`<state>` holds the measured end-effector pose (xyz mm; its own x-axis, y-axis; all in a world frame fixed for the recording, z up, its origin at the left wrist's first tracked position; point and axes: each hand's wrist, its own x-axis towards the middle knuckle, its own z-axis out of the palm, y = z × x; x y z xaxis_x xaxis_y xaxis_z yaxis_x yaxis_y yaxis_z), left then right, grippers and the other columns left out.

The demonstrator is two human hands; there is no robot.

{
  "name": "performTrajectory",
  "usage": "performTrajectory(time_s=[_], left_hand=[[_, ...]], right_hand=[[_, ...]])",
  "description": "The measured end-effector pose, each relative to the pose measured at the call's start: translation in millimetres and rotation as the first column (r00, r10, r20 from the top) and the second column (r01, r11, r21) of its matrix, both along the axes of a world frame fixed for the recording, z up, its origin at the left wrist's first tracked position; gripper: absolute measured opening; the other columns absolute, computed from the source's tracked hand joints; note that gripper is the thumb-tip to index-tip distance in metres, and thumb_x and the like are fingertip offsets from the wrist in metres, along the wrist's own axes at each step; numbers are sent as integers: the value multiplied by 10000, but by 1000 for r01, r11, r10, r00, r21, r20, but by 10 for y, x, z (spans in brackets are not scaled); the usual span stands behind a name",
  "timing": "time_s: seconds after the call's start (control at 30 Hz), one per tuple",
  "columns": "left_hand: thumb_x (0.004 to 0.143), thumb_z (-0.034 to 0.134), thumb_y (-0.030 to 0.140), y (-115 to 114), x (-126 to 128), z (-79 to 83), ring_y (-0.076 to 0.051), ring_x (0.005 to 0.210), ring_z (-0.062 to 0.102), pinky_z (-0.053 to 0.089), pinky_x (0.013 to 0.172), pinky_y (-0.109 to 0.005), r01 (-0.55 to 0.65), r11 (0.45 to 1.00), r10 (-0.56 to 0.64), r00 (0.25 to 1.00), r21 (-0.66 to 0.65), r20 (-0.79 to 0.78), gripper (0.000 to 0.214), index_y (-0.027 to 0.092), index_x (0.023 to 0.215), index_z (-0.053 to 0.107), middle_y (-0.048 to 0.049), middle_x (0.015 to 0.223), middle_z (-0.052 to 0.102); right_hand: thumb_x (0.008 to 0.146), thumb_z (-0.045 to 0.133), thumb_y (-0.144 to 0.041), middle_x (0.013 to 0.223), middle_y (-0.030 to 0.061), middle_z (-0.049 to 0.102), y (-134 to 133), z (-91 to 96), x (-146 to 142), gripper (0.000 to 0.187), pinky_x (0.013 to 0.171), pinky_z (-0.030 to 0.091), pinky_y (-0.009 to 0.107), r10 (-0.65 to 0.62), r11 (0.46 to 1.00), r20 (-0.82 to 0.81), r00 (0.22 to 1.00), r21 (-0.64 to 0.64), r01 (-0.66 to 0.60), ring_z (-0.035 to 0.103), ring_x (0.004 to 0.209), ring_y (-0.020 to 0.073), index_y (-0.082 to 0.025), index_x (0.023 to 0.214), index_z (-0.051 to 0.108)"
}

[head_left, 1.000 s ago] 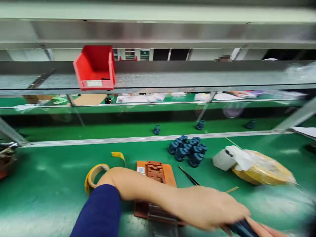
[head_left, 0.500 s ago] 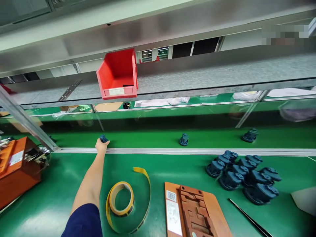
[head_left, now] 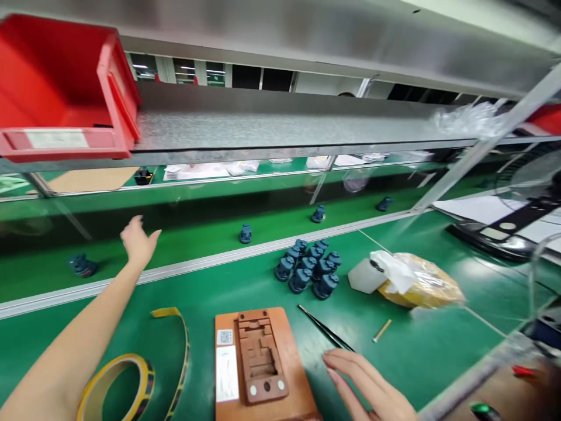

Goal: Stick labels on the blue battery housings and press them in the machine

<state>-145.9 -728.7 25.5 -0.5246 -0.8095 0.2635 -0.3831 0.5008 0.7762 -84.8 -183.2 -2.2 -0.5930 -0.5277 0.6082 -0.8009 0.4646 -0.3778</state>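
Observation:
My left hand (head_left: 139,241) reaches over the green conveyor belt, thumb and fingers apart, holding nothing. Left of it, on the belt, sits a dark blue plastic part (head_left: 83,265), not touched by the hand. My right hand (head_left: 370,383) is low over the green bench with its fingers stretched out; nothing shows in it. Just beyond its fingertips lie black tweezers (head_left: 325,327). An orange-brown fixture block (head_left: 263,356) on a board is left of that hand. Further back stands a cluster of similar blue parts (head_left: 307,267).
A roll of yellow tape (head_left: 144,389) lies at lower left. More blue parts (head_left: 246,234) sit along the belt. To the right are a white bottle (head_left: 365,276), a yellow plastic-wrapped bundle (head_left: 418,280) and a fan (head_left: 512,228). A red bin (head_left: 65,138) rests on the shelf above.
My left hand has let go of the blue part, which now sits on the belt, and has opened. The view has swung right, and my right hand has come into view.

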Motion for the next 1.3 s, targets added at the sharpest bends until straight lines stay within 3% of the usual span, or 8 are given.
performTrajectory(time_s=[0.17,0.3,0.4,0.53,0.73,0.9,1.13,1.3], left_hand=[[929,679,332,1170,-1192,-250,-242,1105,643,524,974,-478,445,887,-447,894,120,-11,291,158,1161,652,-87,1216,665],[937,668,361,1916,-1647,-441,-266,1153,620,532,971,-501,459,853,-460,886,248,-59,379,171,1259,608,-110,1320,606],[945,657,349,2072,-1676,-385,-270,1164,612,536,968,-501,462,800,-443,885,383,-142,394,181,1295,588,-114,1353,583],[953,645,318,2013,-1364,-99,-251,1113,646,566,920,-460,592,575,-504,800,564,-325,410,182,1331,565,-112,1312,614],[986,568,324,2178,-255,209,-207,959,722,592,836,-380,662,160,-503,693,732,-517,445,279,1422,491,-87,1172,694],[1035,370,497,2465,501,136,-162,656,677,574,635,-299,523,45,-425,781,851,-457,475,129,1037,671,-114,915,719],[980,483,580,2712,1003,-38,-179,657,662,547,661,-298,416,81,-353,862,906,-364,497,129,953,689,-90,798,705],[909,634,573,2603,1572,0,-200,1012,649,514,843,-285,467,547,-383,878,695,-289,510,236,1291,616,-74,1153,702]], right_hand=[[973,561,-180,987,65,738,-197,4,9,182,783,629,223,33,999,65,997,-23,-31,752,897,195,-243,1097,679],[982,537,-160,980,60,724,-155,-23,7,201,773,619,235,47,998,99,994,-37,-44,737,897,192,-250,1116,656],[996,512,-163,971,55,714,-110,-18,-27,188,759,611,245,44,999,139,989,-29,-41,726,882,186,-248,1097,647],[1016,484,-174,939,46,705,-203,25,-212,175,757,592,269,77,997,188,979,-45,-70,706,869,183,-236,1031,646],[993,541,-208,1140,90,674,-774,131,-647,199,953,555,378,232,956,222,947,-233,-180,647,1093,223,-237,1171,626],[748,837,-296,1525,166,404,-1217,162,-626,964,1182,373,532,470,877,289,834,-259,-405,378,1432,328,-233,1545,300],[691,789,-228,1471,164,376,-1326,44,-408,974,1157,398,462,629,776,403,665,-275,-567,427,1386,297,-221,1525,286],[660,817,-286,1358,163,493,-1165,-20,-536,876,1117,393,544,538,807,476,695,-52,-589,447,1306,343,-177,1433,420]])
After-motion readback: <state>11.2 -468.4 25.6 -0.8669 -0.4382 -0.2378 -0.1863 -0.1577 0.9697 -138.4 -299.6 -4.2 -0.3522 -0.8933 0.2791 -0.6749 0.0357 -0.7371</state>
